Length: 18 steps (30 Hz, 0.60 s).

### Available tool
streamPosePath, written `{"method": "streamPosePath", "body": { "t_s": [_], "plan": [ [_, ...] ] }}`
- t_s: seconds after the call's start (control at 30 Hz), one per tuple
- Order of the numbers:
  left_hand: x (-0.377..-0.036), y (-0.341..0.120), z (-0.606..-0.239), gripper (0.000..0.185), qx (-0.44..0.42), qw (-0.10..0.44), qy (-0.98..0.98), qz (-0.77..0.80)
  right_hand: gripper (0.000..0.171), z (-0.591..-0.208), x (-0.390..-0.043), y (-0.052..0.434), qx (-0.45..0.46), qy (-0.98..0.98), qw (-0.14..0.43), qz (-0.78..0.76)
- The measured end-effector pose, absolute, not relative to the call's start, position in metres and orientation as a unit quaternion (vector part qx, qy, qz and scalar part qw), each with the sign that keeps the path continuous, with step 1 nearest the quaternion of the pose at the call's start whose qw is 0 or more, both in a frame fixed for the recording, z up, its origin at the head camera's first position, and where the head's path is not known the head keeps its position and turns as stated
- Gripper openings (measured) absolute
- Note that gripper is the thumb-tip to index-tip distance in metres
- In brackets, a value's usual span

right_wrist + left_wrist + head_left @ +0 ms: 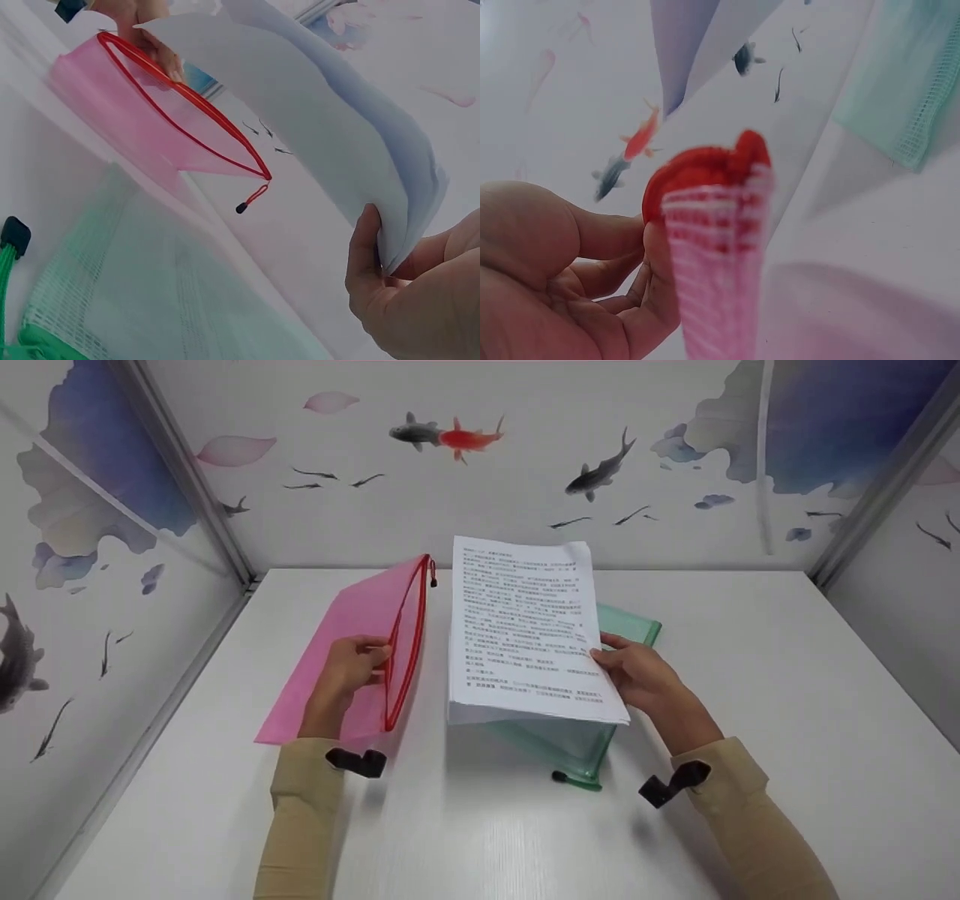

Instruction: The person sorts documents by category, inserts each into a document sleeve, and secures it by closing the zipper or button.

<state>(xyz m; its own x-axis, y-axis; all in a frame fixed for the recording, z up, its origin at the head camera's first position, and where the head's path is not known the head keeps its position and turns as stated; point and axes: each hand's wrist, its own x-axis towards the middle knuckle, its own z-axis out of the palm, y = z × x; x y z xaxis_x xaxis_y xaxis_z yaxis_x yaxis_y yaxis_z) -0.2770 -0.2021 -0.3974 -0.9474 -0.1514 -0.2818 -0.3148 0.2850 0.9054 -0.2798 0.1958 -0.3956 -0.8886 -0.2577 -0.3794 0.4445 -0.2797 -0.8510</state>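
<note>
My left hand pinches the red zipper edge of a pink mesh zipper pouch, whose mouth gapes toward the right. In the left wrist view, thumb and fingers meet at the red edge. My right hand grips the right edge of a stack of printed paper, held raised and tilted above the table. The right wrist view shows the sheets bowing, thumb on one side and fingers on the other. Under the paper lies a green mesh zipper pouch, partly hidden, its zipper pull toward me.
The white table runs back to a wall painted with fish and lotus shapes. Side panels close it in. Both wrists wear black camera mounts.
</note>
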Motion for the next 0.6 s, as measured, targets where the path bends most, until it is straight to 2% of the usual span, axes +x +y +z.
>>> {"method": "streamPosePath", "body": {
  "t_s": [0.33, 0.6],
  "plan": [
    [-0.276, -0.203, -0.397, 0.032, -0.129, 0.053, 0.798, 0.586, 0.063, -0.401, -0.289, 0.169, 0.067, 0.541, 0.241, -0.803],
    [-0.275, -0.203, -0.400, 0.033, -0.129, 0.052, 0.800, 0.584, 0.058, -0.406, -0.292, 0.147, 0.092, 0.568, 0.224, -0.786]
  ]
}}
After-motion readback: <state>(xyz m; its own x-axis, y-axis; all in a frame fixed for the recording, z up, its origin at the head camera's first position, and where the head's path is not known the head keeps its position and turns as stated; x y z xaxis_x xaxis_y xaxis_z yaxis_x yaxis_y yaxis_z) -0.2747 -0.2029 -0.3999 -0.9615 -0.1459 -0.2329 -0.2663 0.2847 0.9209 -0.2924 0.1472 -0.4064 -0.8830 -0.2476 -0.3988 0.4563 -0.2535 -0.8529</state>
